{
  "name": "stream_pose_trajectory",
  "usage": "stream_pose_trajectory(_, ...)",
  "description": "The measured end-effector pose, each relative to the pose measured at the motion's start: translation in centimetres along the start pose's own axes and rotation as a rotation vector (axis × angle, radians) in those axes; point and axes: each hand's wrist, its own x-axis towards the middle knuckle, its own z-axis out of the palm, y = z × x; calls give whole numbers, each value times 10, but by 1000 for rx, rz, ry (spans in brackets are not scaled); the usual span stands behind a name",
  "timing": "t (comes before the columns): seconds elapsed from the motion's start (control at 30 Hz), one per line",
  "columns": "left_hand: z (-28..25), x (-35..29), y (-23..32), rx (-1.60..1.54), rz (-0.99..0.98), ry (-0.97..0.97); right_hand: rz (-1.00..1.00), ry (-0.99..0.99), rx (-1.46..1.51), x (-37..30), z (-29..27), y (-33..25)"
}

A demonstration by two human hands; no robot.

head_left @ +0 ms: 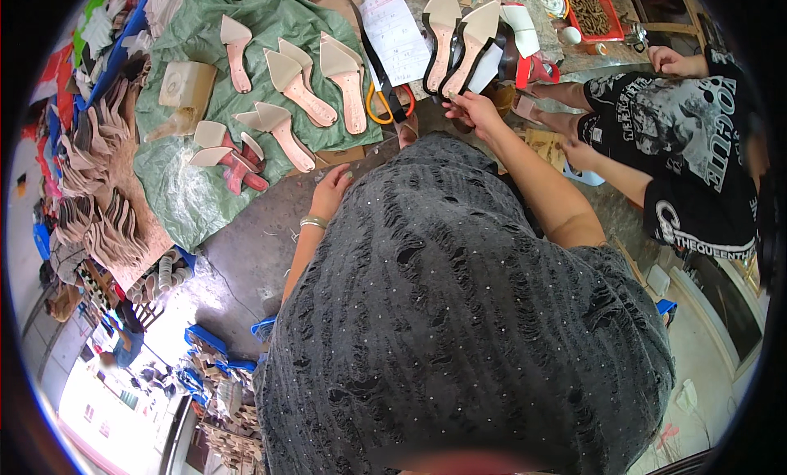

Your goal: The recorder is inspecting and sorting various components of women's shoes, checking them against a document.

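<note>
My right hand point(471, 112) reaches to the heel end of a pair of pointed mules with cream uppers and black-edged soles. Its fingers are pinched beside the nearer mule point(473, 45); what they grip is too small to make out. The other black-edged mule point(441, 32) lies just left of it. My left hand point(329, 192), with a bracelet at the wrist, hangs before the table edge. Its fingers are loosely stretched, and nothing shows in them. Several cream mules with pink insoles, one being a mule point(299, 86), lie on a green sheet point(193, 196).
Orange-handled scissors point(379, 106) and a written paper sheet point(393, 36) lie between the shoes. A co-worker in a black printed shirt point(656, 122) stands at the right. A red basket point(620, 20) holds small brown pieces. Stacked shoe parts point(115, 229) fill the left side.
</note>
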Motion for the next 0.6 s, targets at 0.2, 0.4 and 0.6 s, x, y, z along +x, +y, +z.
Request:
stream_pose_trajectory(0.2,5,17,1,112,-9,16,-91,9,3,-4,-8,7)
stream_pose_trajectory(0.4,11,20,3,132,-1,39,-114,-27,-18,-7,-7,-3)
stream_pose_trajectory(0.6,16,29,11,118,25,41,-128,-48,36,4,-13,-7)
